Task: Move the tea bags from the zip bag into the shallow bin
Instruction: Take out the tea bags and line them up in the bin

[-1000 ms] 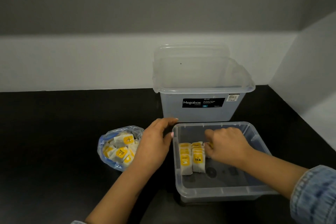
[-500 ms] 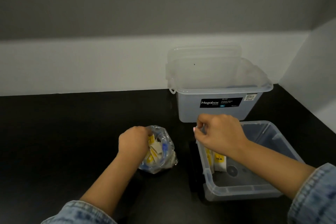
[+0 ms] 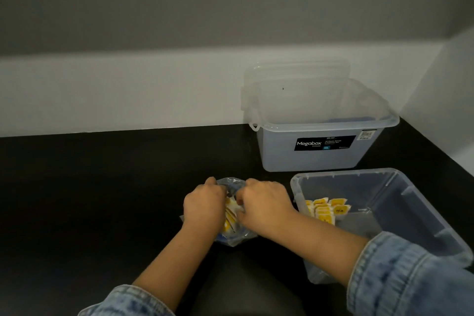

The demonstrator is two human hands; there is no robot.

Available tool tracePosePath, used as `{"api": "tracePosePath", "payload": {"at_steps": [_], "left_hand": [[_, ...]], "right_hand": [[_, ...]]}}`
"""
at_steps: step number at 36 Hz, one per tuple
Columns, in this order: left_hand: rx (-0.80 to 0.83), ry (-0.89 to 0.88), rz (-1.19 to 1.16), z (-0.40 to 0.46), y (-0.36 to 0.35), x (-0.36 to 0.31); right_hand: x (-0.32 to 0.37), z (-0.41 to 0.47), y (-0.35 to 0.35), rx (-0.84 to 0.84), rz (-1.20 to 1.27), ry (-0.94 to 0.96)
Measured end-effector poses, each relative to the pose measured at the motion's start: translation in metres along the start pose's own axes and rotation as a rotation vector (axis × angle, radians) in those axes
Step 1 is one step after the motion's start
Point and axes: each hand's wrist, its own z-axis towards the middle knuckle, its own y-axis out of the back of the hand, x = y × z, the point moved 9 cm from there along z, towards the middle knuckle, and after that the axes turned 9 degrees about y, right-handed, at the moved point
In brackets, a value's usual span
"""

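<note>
- Head view: we see the left hand [image 3: 204,206] curled on the zip bag [image 3: 232,237] on the black table [image 3: 102,200], holding its left side.
- The right hand [image 3: 264,204] reaches into the bag's mouth; we cannot tell what its fingers pinch.
- Tea bags [image 3: 229,215] remain in the bag; more tea bags [image 3: 325,209] stand in the shallow bin [image 3: 423,215], just right.
- A Megabox tub [image 3: 320,156] stands behind the bin.

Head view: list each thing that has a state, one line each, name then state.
zip bag: open, on the black table, tea bags still inside
shallow bin: lidless, tea bags stacked at its left end
Megabox tub: lidless, upright
left hand: at the bag mouth, fingers curled
right hand: at the bag mouth, fingers curled
</note>
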Motion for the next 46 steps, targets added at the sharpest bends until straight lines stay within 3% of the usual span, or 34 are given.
{"api": "tracePosePath", "payload": {"at_steps": [8, 12, 23, 29, 38, 46], "left_hand": [[-0.028, 0.042, -0.24, -0.001, 0.011, 0.018], [-0.025, 0.065, -0.362, -0.002, 0.016, 0.028], [-0.102, 0.141, -0.586, -0.002, 0.035, 0.055], [-0.108, 0.159, -0.702, 0.001, 0.048, 0.058], [-0.162, 0.066, -0.84, -0.006, 0.07, 0.024], [-0.103, -0.092, -0.948, -0.015, 0.081, -0.031]], "right_hand": [[0.009, 0.02, -0.028, 0.172, -0.222, -0.049], [0.004, 0.021, -0.034, 0.201, -0.205, -0.074], [-0.026, 0.017, -0.012, 0.013, 0.248, -0.267], [-0.038, 0.011, 0.008, 0.011, 0.4, -0.235], [-0.08, -0.035, 0.074, -0.167, 0.367, -0.172], [-0.148, -0.099, 0.088, -0.129, 0.226, -0.299]]}}
